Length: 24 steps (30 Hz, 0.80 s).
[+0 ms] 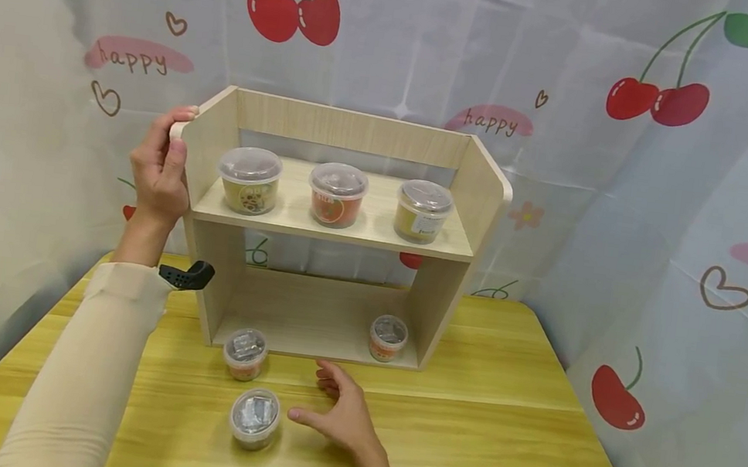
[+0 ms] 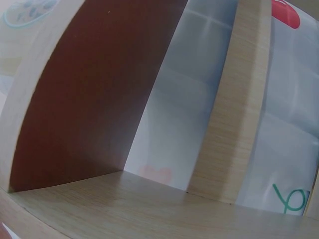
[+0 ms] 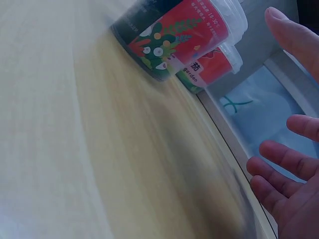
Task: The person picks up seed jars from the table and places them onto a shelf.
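My left hand grips the upper front edge of the left side panel of a light wooden two-tier shelf; the left wrist view shows the shelf's inside but not the hand. My right hand is just above the table, fingers spread and slightly bent, holding nothing. To its left is a small clear-lidded tub with a red and dark label in the right wrist view, apart from the thumb. A second tub stands by the shelf's front left corner.
Three larger tubs stand in a row on the upper tier: yellow, red and yellow. One small tub sits at the lower tier's right. The wood-grain table meets a cherry-print curtain.
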Each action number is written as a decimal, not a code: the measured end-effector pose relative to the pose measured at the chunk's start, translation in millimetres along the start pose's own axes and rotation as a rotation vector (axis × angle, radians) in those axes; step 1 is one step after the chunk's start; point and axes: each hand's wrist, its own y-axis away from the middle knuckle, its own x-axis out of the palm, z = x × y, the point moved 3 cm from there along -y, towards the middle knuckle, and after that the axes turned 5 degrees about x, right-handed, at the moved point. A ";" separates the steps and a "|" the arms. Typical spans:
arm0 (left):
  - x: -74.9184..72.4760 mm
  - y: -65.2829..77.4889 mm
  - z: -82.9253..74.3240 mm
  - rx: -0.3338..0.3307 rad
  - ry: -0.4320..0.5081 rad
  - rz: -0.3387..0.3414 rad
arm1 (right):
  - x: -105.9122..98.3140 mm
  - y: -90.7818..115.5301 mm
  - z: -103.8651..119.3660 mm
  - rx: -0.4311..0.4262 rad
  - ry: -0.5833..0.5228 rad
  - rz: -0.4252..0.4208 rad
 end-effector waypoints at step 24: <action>6.4 -5.4 -25.0 -0.003 0.015 0.000 | 19.2 -2.4 9.9 0.020 -0.008 0.035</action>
